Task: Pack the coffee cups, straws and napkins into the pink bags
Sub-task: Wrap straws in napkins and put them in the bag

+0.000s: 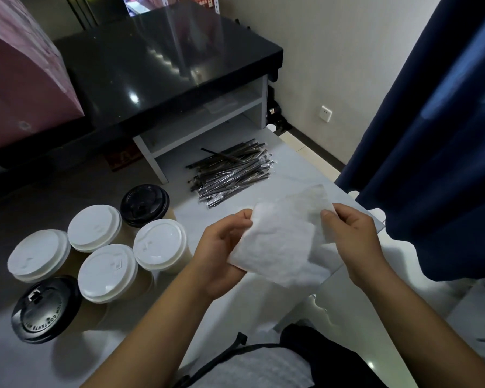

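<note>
A white napkin is held up over the pale table between both hands. My left hand pinches its left edge and my right hand pinches its right edge. Several paper coffee cups stand at the left, some with white lids and two with black lids. A pile of wrapped dark straws lies beyond the napkin. A pink bag stands at the far left on the black counter.
A black glossy counter with a white shelf unit under it sits behind the table. A dark blue curtain hangs at the right. A wall socket is on the beige wall.
</note>
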The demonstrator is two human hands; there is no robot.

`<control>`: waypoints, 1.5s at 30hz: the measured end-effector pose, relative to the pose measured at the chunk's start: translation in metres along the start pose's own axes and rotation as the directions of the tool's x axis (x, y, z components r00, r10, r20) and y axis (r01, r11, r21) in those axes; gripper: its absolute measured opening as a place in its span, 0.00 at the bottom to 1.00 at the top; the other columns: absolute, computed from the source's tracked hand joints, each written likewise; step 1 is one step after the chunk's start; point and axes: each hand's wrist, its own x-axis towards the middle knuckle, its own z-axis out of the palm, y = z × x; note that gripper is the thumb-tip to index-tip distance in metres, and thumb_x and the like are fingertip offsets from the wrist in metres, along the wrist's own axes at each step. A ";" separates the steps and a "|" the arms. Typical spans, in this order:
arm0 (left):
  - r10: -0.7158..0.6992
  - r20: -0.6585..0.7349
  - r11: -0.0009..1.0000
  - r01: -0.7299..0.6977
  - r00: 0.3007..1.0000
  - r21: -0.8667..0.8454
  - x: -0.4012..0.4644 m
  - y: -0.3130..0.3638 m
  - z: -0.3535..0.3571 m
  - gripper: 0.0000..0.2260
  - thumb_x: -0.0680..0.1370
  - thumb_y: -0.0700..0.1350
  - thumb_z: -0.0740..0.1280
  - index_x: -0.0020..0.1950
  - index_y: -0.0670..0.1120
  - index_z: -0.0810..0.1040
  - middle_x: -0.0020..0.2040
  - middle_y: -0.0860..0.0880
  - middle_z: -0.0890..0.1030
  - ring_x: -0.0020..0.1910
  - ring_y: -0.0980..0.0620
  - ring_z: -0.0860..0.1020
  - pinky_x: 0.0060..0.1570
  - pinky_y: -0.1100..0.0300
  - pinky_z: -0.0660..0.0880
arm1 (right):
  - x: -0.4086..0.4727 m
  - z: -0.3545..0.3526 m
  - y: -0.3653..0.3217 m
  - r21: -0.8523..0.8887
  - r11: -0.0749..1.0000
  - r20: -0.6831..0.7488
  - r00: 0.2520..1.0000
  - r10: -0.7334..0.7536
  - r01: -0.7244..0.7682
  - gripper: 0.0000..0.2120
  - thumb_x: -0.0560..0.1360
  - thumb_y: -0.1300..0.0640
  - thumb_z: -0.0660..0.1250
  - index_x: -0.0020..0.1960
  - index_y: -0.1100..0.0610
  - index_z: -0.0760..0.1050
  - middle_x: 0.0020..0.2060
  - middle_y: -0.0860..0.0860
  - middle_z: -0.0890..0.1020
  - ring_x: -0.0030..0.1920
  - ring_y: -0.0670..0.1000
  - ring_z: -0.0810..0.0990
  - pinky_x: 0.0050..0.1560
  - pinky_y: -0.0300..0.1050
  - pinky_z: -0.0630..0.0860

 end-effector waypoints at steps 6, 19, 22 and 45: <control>0.028 -0.099 0.972 -0.004 0.995 0.235 -0.003 0.006 0.010 0.04 0.71 0.42 0.66 0.44 0.46 0.74 0.38 0.47 0.77 0.34 0.50 0.74 0.34 0.57 0.68 | -0.008 0.010 -0.026 0.178 0.964 0.206 0.966 0.158 -0.196 0.11 0.79 0.62 0.64 0.47 0.54 0.85 0.45 0.56 0.86 0.45 0.56 0.83 0.51 0.53 0.77; 0.255 -0.281 0.821 -0.053 0.925 0.568 -0.011 -0.003 0.001 0.09 0.77 0.35 0.69 0.56 0.44 0.80 0.46 0.44 0.86 0.40 0.49 0.84 0.34 0.60 0.77 | -0.016 0.019 -0.029 0.205 0.920 0.315 0.912 0.261 -0.334 0.13 0.80 0.63 0.60 0.57 0.58 0.82 0.53 0.55 0.85 0.54 0.57 0.83 0.50 0.54 0.78; 0.205 -0.206 0.738 -0.013 0.957 0.675 -0.017 0.007 -0.004 0.09 0.77 0.35 0.70 0.55 0.45 0.81 0.46 0.44 0.86 0.39 0.52 0.83 0.31 0.68 0.72 | -0.008 0.010 -0.026 0.219 0.896 0.342 0.890 0.300 -0.386 0.13 0.80 0.62 0.60 0.60 0.62 0.80 0.56 0.58 0.84 0.57 0.60 0.82 0.53 0.57 0.80; 0.213 -0.281 0.775 0.013 0.936 0.632 -0.014 0.003 -0.013 0.40 0.65 0.49 0.81 0.72 0.63 0.65 0.67 0.54 0.74 0.67 0.55 0.73 0.64 0.55 0.72 | -0.013 0.005 -0.055 0.159 0.959 0.477 0.869 0.132 -0.233 0.11 0.73 0.59 0.68 0.52 0.61 0.84 0.50 0.57 0.86 0.50 0.54 0.85 0.50 0.47 0.82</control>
